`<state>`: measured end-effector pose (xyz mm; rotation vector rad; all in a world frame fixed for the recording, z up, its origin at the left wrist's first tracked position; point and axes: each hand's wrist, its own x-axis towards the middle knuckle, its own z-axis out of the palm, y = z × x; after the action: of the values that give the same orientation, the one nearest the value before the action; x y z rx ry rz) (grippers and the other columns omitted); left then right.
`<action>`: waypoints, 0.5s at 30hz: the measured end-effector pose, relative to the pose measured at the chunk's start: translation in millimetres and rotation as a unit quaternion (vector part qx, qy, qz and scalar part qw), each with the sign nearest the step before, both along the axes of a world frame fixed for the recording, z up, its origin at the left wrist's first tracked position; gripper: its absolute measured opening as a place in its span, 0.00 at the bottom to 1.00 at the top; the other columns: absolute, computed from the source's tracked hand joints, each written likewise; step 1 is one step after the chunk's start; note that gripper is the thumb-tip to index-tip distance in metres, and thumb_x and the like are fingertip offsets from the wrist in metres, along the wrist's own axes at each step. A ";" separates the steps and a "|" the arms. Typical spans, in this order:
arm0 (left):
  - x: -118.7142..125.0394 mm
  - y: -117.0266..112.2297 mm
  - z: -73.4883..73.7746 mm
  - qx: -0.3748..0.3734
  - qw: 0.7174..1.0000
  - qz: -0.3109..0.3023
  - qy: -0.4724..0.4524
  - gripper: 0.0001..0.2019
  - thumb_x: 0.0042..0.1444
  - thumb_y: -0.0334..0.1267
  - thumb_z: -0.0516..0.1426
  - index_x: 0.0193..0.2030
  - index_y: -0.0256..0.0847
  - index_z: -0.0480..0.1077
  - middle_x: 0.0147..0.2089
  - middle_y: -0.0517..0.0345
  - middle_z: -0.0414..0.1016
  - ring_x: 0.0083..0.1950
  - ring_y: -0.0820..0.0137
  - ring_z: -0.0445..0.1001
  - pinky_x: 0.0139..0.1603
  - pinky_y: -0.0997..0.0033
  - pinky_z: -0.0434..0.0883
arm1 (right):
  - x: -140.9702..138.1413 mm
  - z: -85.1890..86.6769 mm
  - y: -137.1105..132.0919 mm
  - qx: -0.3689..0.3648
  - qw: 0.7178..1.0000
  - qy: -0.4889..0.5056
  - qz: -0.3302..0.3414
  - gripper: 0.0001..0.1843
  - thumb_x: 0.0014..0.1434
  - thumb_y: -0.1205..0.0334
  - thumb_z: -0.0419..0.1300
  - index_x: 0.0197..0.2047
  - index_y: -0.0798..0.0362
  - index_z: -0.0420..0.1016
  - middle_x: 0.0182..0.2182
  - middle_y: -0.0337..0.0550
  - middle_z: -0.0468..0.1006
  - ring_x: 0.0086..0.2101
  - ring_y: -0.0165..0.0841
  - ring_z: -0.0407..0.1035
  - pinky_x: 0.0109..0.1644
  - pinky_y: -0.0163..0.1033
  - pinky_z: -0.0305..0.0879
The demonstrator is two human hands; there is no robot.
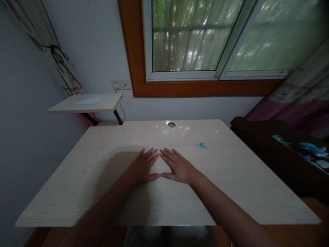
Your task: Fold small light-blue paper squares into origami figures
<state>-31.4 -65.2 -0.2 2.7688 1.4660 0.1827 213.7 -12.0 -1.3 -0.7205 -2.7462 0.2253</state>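
Note:
My left hand [144, 167] lies flat on the pale wooden desk [102, 192], fingers stretched out and apart, holding nothing. Beside it my right hand [177, 165] rests flat in the same way, also with nothing in it. The thumb tips meet or nearly meet, and the fingertips come close together, framing a small triangle of desktop. Beyond my right hand, to the right, lies a small turquoise thing [202, 145] with thin points sticking out; its kind is too small to tell.
A raised shelf [108, 99] on black legs stands at the desk's back left, with a white paper [88, 100] on it. A round cable hole [171, 125] is near the back edge. A window [190, 41] is behind; dark furniture [259, 144] stands at right.

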 end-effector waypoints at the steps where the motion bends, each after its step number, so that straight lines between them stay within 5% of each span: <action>1: -0.1 0.2 -0.5 -0.001 1.000 0.000 0.002 0.42 0.60 0.63 0.48 0.73 0.39 0.45 0.76 0.46 0.44 0.76 0.57 0.39 0.73 0.47 0.38 | 0.0 0.2 -0.1 -0.001 1.000 -0.001 -0.001 0.48 0.60 0.35 0.56 0.73 0.53 0.47 0.69 0.55 0.52 0.68 0.48 0.45 0.70 0.61 0.43; 15: -1.0 0.0 1.3 -0.005 1.000 0.001 0.005 0.41 0.60 0.64 0.46 0.73 0.40 0.45 0.76 0.47 0.43 0.76 0.59 0.38 0.74 0.49 0.36 | -0.5 3.6 -1.4 -0.005 1.000 -0.009 -0.001 0.48 0.60 0.34 0.54 0.73 0.53 0.46 0.69 0.55 0.52 0.68 0.48 0.45 0.70 0.61 0.42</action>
<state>-32.5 -65.1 1.1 2.7635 1.4681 0.1610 213.2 -13.4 2.3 -0.7313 -2.7630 0.2336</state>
